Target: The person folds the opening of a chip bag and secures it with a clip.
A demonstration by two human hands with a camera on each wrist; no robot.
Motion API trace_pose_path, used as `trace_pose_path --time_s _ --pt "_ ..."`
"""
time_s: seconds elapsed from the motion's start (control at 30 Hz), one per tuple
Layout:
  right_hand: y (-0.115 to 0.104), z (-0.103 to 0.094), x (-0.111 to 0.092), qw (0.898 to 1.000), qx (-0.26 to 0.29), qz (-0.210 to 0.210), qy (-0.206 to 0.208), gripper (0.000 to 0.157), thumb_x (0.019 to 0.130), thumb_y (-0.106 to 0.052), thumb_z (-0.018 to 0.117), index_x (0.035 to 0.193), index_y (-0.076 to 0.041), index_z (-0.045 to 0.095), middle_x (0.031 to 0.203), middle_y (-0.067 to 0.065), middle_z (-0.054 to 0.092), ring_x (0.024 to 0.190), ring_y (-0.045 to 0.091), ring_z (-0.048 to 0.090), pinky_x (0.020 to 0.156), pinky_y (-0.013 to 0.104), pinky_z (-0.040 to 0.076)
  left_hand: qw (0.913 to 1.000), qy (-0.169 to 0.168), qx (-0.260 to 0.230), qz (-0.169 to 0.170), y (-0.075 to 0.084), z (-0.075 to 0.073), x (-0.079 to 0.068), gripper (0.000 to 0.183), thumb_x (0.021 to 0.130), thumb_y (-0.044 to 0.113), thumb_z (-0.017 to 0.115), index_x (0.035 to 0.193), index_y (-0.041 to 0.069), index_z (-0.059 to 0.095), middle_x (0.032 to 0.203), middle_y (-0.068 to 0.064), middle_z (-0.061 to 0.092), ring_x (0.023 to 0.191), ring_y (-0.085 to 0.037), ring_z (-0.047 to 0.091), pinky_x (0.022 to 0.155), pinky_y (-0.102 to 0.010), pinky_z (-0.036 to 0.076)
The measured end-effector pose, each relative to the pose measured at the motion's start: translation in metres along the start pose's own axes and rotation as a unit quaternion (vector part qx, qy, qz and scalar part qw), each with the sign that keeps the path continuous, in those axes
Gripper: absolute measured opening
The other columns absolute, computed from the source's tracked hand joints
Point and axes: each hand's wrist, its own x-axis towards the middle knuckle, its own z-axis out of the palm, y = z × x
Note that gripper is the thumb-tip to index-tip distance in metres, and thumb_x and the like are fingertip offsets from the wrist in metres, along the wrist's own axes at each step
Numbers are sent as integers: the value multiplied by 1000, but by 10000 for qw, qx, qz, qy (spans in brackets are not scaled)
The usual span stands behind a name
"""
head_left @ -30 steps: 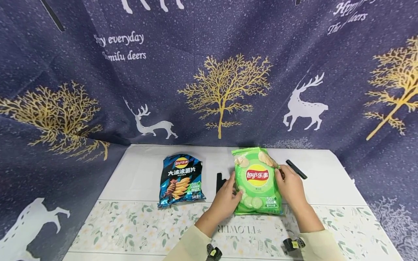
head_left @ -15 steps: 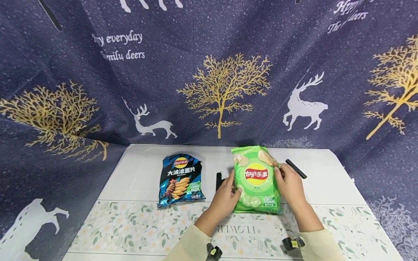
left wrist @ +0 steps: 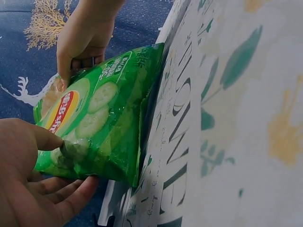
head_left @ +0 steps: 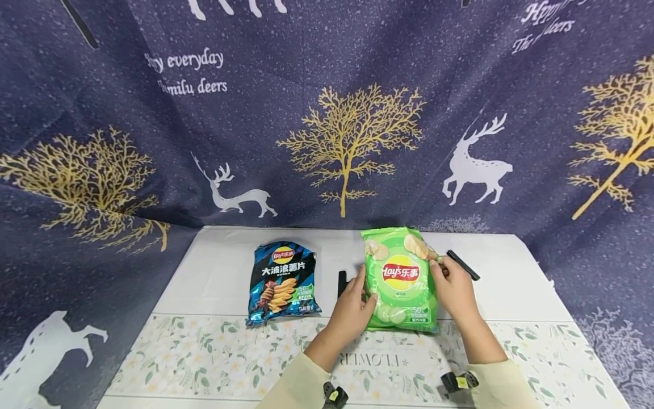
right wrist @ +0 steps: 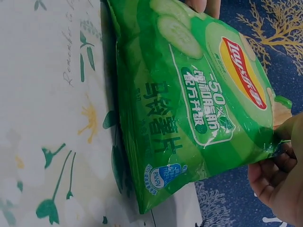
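The navy fabric backdrop with its printed deer and trees hangs behind and beside the white, flower-patterned table, probably to screen the work area. On the right half of the table, a plump, bright green plastic-film chip bag is held in both hands, its top toward the far side and its printed face turned up toward the person. Its bottom seam lies close to the tabletop; whether the seam bears on the surface cannot be told. To its left, well apart, the flat-lying blue-and-black glossy chip bag rests unsupported on the table. The left hand grips the green bag's left edge, thumb on the front and fingers beneath. The right hand pinches the right edge farther up, fingers curled. This offset two-sided hold appears intended to support the bag's width and limit sagging or twisting; edge holding would also spare the contents from crushing. Two small black wrist-worn units sit at the cuffs. A black, narrow, flat piece lies just beyond the right hand; a black, notched, upright-looking piece is partly hidden by the left.
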Motion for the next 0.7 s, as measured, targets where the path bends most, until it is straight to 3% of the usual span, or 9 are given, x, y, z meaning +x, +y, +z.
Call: trace_pose_path --time_s 0.23,0.7 --pt "-2 -2 1 9997 160 181 -51 35 108 -37 45 91 -9 60 72 7 54 58 15 44 49 27 38 9999 114 5 73 2 0 0 75 104 35 54 164 26 9 146 -6 51 91 -4 59 79 -26 53" --pt "-6 -6 2 9974 601 355 -202 42 107 -43 44 84 -8 47 70 3 42 60 16 41 50 27 36 9996 244 -165 -15 5 -2 0 75 105 35 53 162 37 5 154 -5 45 113 -16 63 94 -34 55"
